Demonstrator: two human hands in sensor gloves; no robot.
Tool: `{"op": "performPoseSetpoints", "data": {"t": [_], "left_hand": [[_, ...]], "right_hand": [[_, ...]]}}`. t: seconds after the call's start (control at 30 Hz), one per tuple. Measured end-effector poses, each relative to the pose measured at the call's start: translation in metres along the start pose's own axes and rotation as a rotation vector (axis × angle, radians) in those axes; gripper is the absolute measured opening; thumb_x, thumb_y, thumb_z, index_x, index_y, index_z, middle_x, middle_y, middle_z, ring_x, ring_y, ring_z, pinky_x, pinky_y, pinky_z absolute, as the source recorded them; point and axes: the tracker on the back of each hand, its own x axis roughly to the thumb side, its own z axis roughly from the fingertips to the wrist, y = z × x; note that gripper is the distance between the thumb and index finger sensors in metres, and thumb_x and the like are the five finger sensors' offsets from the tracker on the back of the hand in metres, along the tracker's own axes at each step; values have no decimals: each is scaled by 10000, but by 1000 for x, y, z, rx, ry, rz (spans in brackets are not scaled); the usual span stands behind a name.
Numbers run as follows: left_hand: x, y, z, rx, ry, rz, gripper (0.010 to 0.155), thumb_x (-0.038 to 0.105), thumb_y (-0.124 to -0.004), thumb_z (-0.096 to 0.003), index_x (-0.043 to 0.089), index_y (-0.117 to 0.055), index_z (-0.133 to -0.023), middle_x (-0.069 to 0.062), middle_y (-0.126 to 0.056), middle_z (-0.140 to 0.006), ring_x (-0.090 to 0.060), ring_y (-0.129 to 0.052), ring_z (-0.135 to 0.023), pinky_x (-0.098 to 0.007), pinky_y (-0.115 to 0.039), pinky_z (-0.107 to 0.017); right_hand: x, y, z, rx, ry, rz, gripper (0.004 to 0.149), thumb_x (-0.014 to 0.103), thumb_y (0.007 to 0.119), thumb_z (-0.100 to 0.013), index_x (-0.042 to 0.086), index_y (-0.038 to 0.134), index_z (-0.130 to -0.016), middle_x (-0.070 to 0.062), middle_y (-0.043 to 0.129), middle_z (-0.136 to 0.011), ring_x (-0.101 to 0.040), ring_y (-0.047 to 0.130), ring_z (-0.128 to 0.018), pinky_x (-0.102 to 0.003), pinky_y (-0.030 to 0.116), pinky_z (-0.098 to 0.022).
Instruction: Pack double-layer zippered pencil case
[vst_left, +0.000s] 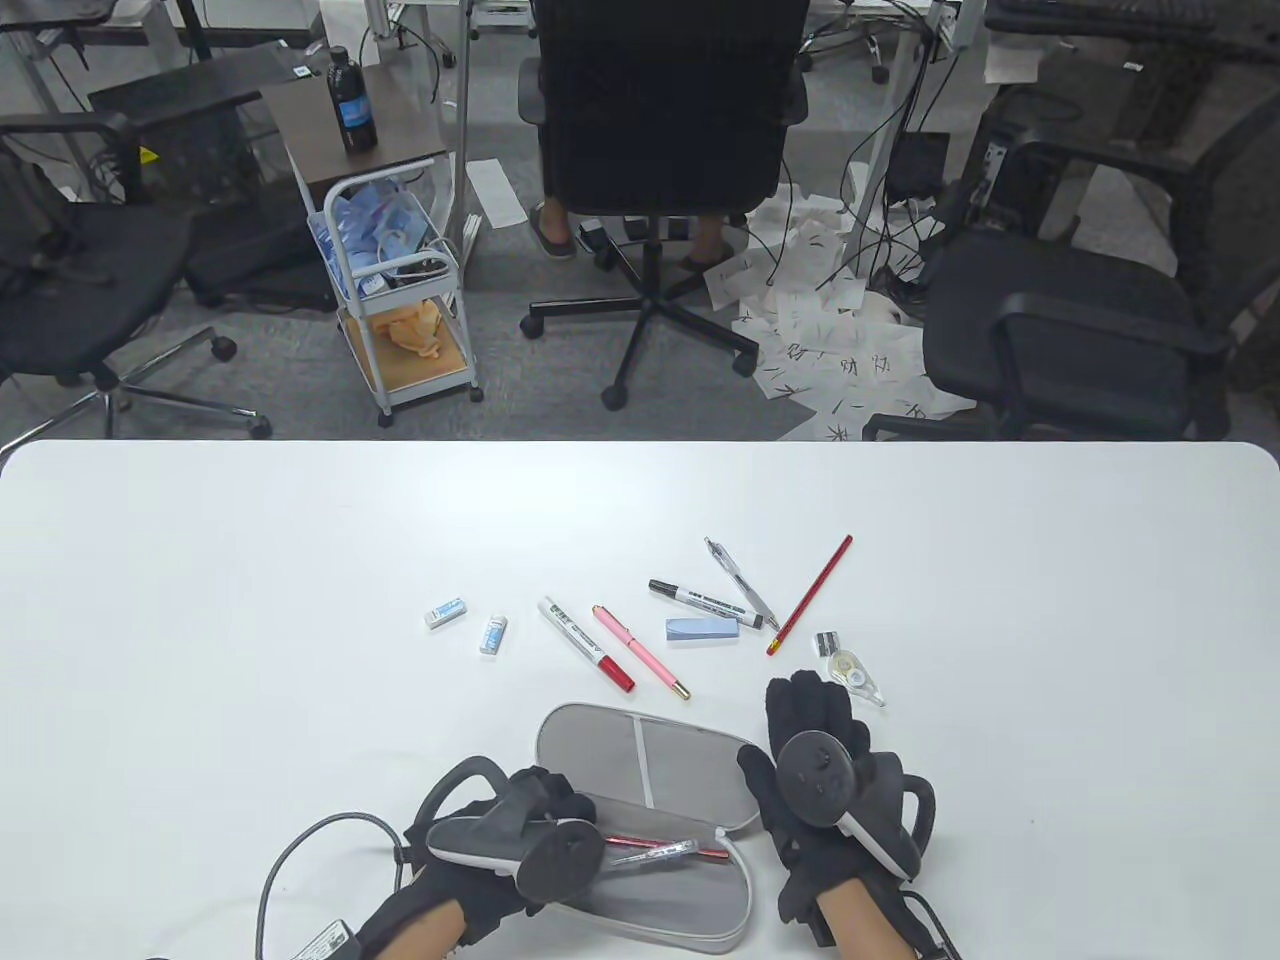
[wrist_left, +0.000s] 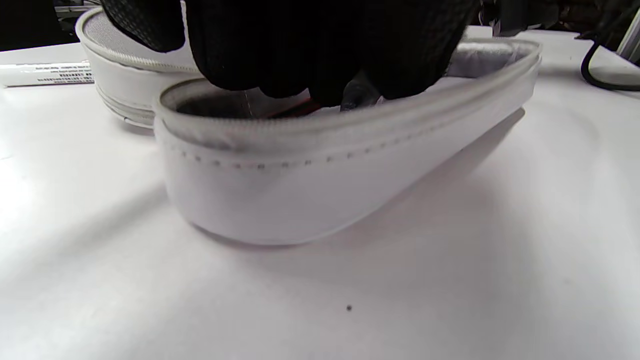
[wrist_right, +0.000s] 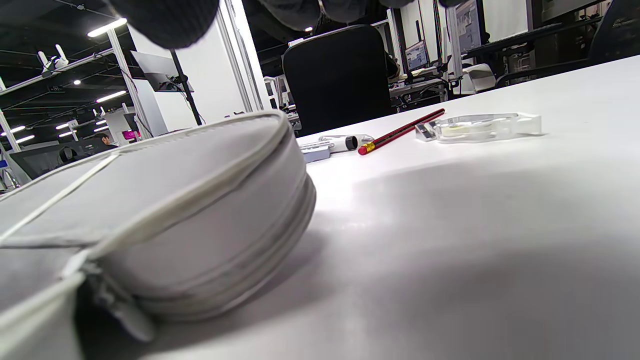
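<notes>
The grey pencil case (vst_left: 640, 790) lies unzipped near the bench's (vst_left: 200, 600) front edge, lid flap folded back, a red pencil (vst_left: 660, 846) and a clear pen (vst_left: 650, 855) in the open lower tray. The left hand (vst_left: 500, 840) reaches into that tray, its fingers (wrist_left: 310, 55) curled over the rim; whether this grip holds anything I cannot tell. The right hand (vst_left: 815, 770) rests flat just beside the case, grip open. Beyond lie markers (vst_left: 585, 643), erasers (vst_left: 445, 612), a red-and-black pencil (vst_left: 810, 595) and correction tape (vst_left: 858, 678).
</notes>
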Motion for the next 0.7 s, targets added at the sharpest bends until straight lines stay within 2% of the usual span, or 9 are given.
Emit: {"op": "performPoseSetpoints", "data": {"t": [0.27, 0.37, 0.53, 0.6, 0.7], "left_hand": [[2, -7, 3, -64, 8, 79, 445, 413, -864, -535, 167, -853, -906, -119, -825, -952, -378, -807, -843, -646, -631, -716], [1, -5, 7, -55, 39, 105, 473, 423, -852, -538, 156, -843, -929, -129, -815, -969, -393, -795, -858, -662, -610, -721], [-18, 15, 28, 95, 134, 182, 560, 434, -835, -547, 153, -763, -1026, -141, -741, -1063, -429, -744, -927, -688, -580, -723], [-29, 28, 44, 219, 242, 184, 610, 428, -838, -550, 150, -699, -1075, -149, -681, -1111, -452, -694, -968, -707, -543, -729], [-43, 36, 61, 358, 377, 165, 722, 448, -845, -543, 134, -585, -1139, -175, -595, -1159, -485, -628, -1008, -720, -508, -728]], "right_hand": [[0, 0, 1, 8, -2, -1, 710, 508, 570, -520, 162, 332, -1091, -155, 272, -1162, -399, 266, -1007, -563, 354, -698], [1, 0, 1, 7, -4, 1, 708, 509, 570, -520, 163, 333, -1091, -153, 272, -1163, -398, 267, -1007, -563, 353, -698], [0, -1, 1, 3, -2, -13, 707, 509, 570, -519, 164, 333, -1090, -154, 270, -1162, -399, 264, -1007, -561, 353, -698], [0, -7, 1, -19, -12, -31, 707, 510, 572, -519, 166, 336, -1091, -152, 268, -1163, -398, 260, -1008, -559, 352, -700], [0, -23, -4, -80, -20, -88, 703, 504, 583, -522, 161, 353, -1091, -153, 270, -1163, -398, 262, -1007, -557, 358, -701]]}}
